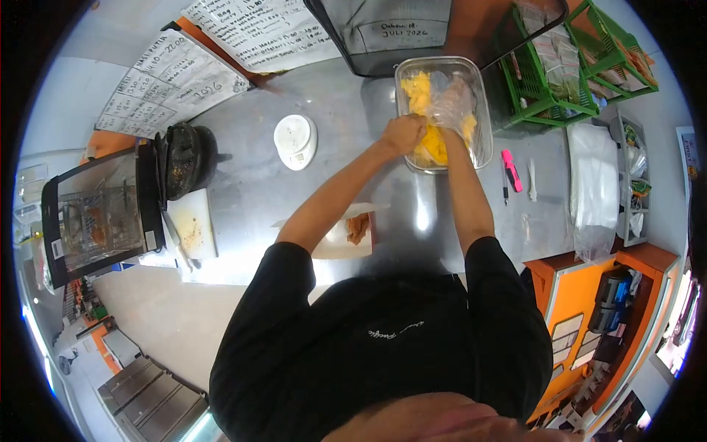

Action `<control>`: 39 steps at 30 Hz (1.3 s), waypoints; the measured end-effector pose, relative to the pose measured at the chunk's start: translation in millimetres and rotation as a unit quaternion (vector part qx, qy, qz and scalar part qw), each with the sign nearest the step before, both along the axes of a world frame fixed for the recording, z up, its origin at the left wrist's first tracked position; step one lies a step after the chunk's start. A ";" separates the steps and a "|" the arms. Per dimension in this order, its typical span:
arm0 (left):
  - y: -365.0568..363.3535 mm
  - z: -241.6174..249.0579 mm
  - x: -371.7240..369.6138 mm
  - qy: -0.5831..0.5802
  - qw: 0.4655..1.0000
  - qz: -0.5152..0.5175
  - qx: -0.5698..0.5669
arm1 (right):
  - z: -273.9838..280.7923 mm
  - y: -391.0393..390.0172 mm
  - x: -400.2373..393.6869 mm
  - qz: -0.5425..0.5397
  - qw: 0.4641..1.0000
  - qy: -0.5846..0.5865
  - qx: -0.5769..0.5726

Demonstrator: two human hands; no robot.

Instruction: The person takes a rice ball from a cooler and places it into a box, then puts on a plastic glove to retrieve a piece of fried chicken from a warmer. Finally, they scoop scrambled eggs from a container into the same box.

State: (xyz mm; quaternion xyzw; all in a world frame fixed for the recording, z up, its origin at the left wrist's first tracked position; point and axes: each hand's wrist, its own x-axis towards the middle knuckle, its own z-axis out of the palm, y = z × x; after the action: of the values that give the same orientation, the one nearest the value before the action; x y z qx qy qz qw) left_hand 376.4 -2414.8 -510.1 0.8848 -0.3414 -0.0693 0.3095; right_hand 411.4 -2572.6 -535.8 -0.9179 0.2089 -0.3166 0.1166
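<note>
A metal tray holds yellow food, perhaps rice, in several clumps. My right hand is inside the tray, covered by a clear plastic glove or bag; its fingers are blurred under the plastic. My left hand is closed at the tray's left side, close to the right wrist. What it grips, if anything, is hidden. Between my forearms, nearer my body, an open paper food box contains a brown fried piece, which looks like chicken.
A white kitchen scale stands left of the tray. Further left are a black stone mortar, a cutting board and a knife. Rightward lie a pink marker, a pen, plastic bags and green baskets.
</note>
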 end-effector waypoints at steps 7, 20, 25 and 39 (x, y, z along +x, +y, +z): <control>-0.6 1.7 0.8 0.001 0.999 -0.008 -0.040 | 34.4 4.9 -18.6 0.193 0.958 0.213 0.006; -4.9 9.3 5.1 0.042 0.999 -0.017 0.014 | 40.8 -1.1 -121.0 0.299 0.928 0.204 -0.085; -2.4 36.2 -12.8 0.100 0.987 0.110 0.054 | 48.3 -17.2 -133.2 0.341 0.909 0.224 -0.086; -30.9 29.3 -169.9 0.177 0.838 0.360 -0.370 | 83.3 -67.8 -118.2 0.412 0.871 0.124 0.238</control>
State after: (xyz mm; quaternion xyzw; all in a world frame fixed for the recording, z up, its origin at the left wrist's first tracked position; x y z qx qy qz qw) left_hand 206.5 -2445.7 -480.8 0.7374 0.0614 0.0229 0.6723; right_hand 293.1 -2640.4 -452.5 -0.8969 -0.1063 -0.0646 0.4245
